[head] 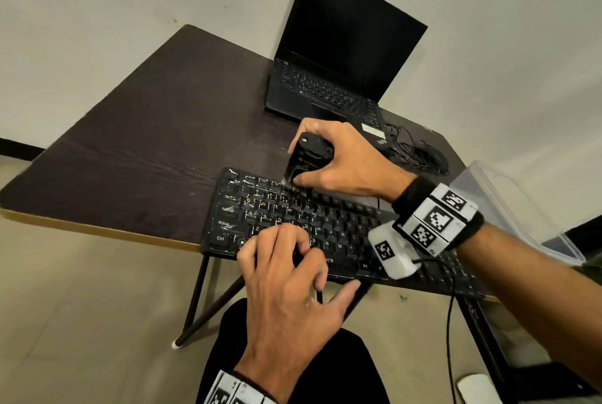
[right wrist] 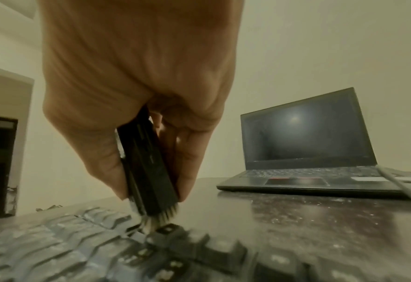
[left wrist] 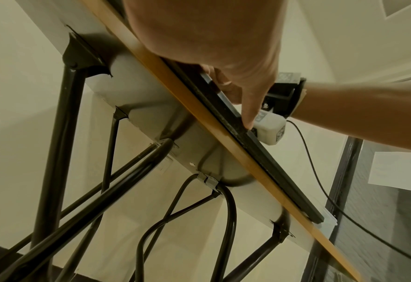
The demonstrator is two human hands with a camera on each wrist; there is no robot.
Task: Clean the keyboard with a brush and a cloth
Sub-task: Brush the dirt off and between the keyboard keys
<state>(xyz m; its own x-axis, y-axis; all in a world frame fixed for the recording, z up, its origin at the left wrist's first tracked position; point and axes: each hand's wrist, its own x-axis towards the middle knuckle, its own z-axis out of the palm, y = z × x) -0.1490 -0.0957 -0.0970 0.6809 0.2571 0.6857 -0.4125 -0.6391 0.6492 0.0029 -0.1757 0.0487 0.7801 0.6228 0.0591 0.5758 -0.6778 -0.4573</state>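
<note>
While the dark wood-grain table (head: pixel 136 149) carries everything in view, the black keyboard (head: pixel 332 234) lies along its near edge, its long axis running from the person's left to the right and slightly away, the front rim overhanging or flush with the tan table edge as the left wrist view shows. Its keys are black with pale legends, and the upper left rows look dusty or flecked with light debris. Behind it an open black laptop (head: pixel 338 55) stands with a dark screen, and to the right sits a black wired mouse (head: pixel 431 156) with its cable coiled. At the far right a clear plastic bin (head: pixel 508 208) rests partly out of frame; what it contains cannot be made out. The right hand (head: pixel 342 159) is wrapped around a stubby black brush (head: pixel 308 156), thumb on one side and fingers on the other, holding it nearly upright with the handle tilted toward the laptop and the pale bristles (right wrist: pixel 159 219) pointing down onto the top key row near the keyboard's left end. The left hand (head: pixel 286 283) lies on the lower left keys with its fingers bent loosely, thumb (left wrist: pixel 250 114) pressed against the keyboard's front edge, holding nothing.
</note>
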